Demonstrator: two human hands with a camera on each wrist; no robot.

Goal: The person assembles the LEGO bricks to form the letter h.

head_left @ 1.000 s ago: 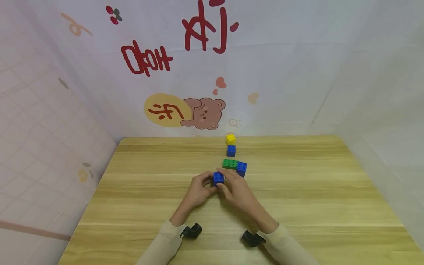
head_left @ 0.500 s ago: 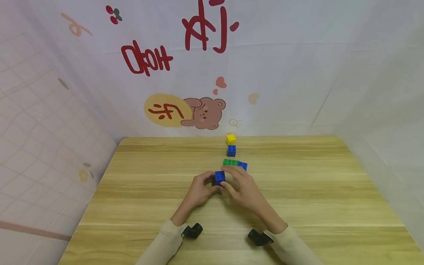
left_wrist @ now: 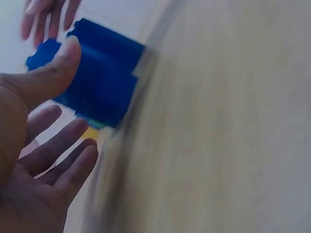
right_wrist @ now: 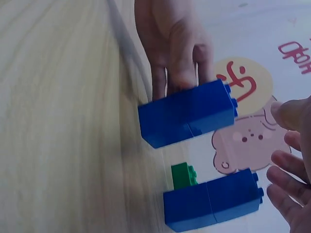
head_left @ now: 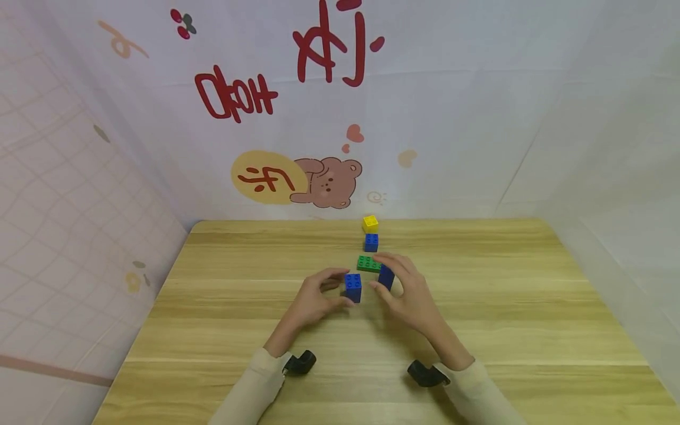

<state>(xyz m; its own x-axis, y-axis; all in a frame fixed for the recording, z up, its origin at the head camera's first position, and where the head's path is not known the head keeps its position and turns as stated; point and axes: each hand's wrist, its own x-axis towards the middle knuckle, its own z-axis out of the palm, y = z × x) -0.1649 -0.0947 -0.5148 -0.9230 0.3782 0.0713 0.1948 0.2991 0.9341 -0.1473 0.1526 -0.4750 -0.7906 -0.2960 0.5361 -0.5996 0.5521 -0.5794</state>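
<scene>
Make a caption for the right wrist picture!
Left hand by one blue tower, right hand by another blue tower, green brick behind it.

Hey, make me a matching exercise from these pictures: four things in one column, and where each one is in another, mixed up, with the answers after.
Things
1. yellow block
2. green block
3. bear
4. left hand

Places
A. printed on the backdrop
B. right by the left blue stack
C. behind the single blue block
D. next to the right blue stack

Right pairs: 1-C, 2-D, 3-A, 4-B.
</scene>
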